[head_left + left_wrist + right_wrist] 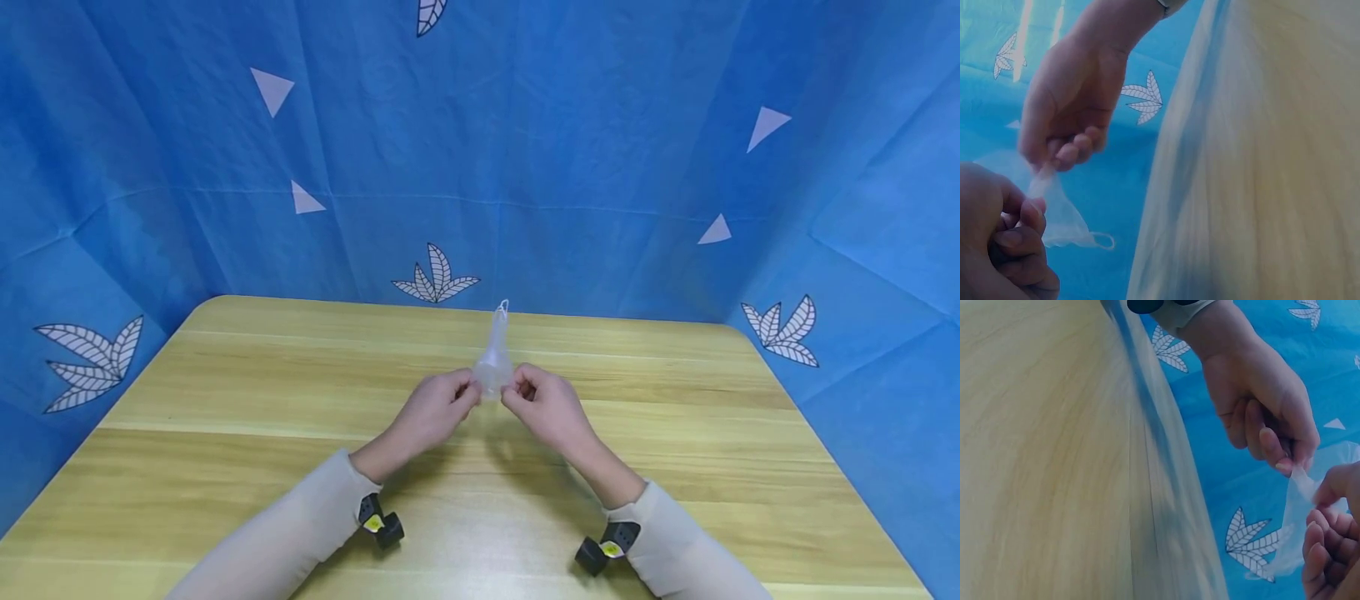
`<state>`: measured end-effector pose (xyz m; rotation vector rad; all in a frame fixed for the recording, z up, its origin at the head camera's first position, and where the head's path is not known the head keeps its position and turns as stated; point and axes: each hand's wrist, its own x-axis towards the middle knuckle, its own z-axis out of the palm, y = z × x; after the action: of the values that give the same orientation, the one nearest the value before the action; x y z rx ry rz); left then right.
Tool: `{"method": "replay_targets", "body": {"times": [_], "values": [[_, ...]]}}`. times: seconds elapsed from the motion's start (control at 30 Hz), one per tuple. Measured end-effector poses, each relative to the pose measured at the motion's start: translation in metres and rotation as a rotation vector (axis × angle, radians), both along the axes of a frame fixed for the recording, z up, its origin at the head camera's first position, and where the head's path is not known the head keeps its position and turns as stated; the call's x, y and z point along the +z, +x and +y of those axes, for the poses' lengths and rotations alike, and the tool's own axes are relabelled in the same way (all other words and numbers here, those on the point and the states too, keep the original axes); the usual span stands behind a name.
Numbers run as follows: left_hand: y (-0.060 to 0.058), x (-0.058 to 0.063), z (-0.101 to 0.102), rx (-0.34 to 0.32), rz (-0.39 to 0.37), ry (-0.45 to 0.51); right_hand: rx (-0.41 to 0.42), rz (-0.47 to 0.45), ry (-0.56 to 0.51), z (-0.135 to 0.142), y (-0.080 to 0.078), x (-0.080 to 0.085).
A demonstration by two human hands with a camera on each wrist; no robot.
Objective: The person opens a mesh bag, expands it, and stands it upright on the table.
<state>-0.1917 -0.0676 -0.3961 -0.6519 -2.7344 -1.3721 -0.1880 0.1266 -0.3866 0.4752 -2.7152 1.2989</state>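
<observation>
Between the two hands, over the middle of the table, is a sheer white net pouch (492, 362). Its far end narrows to a small cord loop (505, 306); in the left wrist view the loop hangs off one end of the thin fabric (1063, 219). My left hand (448, 404) pinches the near left edge between thumb and curled fingers. With the same pinch, my right hand (545, 404) holds the near right edge. The edge stretches taut over the short gap between both sets of fingertips, as the right wrist view shows at the fabric (1302, 481).
Under the hands lies a wood-grain table (225, 375) with rounded far corners. Behind and beside it hangs a blue curtain (600, 125) with white leaves and triangles. Black wrist devices (381, 521) sit at both light sleeve cuffs, close over the tabletop.
</observation>
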Motion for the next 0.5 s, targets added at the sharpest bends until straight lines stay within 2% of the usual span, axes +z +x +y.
{"method": "replay_targets", "body": {"times": [0.1,0.33,0.5], "values": [[0.0009,-0.0009,0.0008,-0.018,0.0,-0.002,0.003,-0.016,-0.013,-0.0002,0.0004,-0.0007],[0.0026,-0.0051,0.0031,-0.07,0.004,0.011,0.098,-0.122,-0.058,-0.0014,0.0005,-0.0029],[0.0044,-0.0046,0.0042,-0.086,0.032,0.004,0.097,-0.097,-0.015,-0.0028,0.0003,-0.0039]]}}
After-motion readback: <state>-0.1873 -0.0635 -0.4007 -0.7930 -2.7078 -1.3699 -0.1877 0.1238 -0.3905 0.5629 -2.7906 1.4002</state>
